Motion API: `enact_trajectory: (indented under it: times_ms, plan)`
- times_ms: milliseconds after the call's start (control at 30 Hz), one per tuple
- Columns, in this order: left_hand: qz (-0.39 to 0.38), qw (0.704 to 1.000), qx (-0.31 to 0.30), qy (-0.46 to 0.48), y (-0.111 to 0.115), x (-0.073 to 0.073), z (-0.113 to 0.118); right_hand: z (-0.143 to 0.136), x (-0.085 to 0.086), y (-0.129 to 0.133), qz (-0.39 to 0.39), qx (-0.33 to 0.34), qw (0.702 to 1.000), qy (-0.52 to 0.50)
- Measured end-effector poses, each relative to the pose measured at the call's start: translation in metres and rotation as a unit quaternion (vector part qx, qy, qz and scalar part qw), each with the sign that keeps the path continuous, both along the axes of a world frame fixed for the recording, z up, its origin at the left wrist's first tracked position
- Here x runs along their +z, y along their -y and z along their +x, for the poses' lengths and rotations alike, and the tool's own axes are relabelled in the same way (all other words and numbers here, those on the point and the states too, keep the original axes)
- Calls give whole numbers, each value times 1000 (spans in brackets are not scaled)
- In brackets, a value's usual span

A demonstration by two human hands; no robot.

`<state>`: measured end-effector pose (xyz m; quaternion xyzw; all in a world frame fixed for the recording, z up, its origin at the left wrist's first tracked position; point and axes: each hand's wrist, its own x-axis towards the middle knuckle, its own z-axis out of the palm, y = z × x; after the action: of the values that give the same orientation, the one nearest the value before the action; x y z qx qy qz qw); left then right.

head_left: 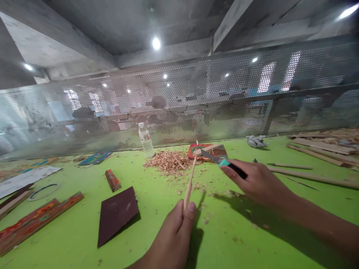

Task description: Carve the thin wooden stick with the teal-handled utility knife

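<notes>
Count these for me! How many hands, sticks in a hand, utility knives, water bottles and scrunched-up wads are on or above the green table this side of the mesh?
Left hand and right hand: 2
Whittled stick, held: 1
Utility knife: 1
Water bottle: 1
Crumpled wad: 1
Total: 6

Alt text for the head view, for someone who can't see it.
A person's left hand grips a wooden stick while the right hand holds a knife near the stick's far end, over a green table with wood shavings heaped beside a bottle.
</notes>
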<state>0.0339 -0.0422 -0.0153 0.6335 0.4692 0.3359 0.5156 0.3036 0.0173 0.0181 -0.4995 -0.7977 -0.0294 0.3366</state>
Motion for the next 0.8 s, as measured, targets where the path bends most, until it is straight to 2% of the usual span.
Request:
enact_trajectory:
  times_ms: [100, 267, 500, 600, 800]
  plan:
    - [3, 1000, -7, 12, -3, -4, 0, 2, 0, 4, 10, 26, 1000, 7]
    - [7, 1000, -12, 12, -8, -10, -2, -13, -10, 11, -15, 89, 995, 51]
    - [6, 996, -49, 71, -8, -4, 0, -31, -23, 17, -48, 183, 977, 97]
    - [6, 996, -45, 82, -7, -4, 2, -35, -26, 19, -44, 187, 976, 101]
    - [0, 996, -23, 86, -5, -9, 1, -36, -25, 17, -23, 153, 984, 91]
